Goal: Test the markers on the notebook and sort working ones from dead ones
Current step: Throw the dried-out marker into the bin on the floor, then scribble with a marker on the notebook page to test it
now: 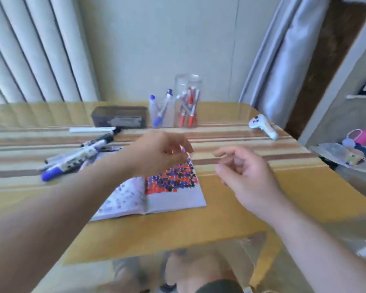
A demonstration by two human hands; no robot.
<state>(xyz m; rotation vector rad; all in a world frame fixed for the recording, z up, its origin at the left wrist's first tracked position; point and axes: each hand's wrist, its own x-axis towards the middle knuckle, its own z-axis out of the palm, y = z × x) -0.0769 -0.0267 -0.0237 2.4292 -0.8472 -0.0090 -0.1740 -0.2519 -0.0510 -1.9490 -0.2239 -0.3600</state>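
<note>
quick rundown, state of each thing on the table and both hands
notebook: open, right page covered in test dots
loose markers: capped, lying flat
short jar: upright, holds blue markers
tall jar: upright, holds red markers
dark case: closed
left hand: empty
right hand: empty

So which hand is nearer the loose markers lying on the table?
Left. The left hand hovers just right of the loose markers, above the notebook; the right hand is farther right, past the notebook.

Both forearms reach forward. The left hand (161, 153) hangs with loosely curled fingers — empty. The right hand (244, 172) likewise, palm turned inward.
</note>
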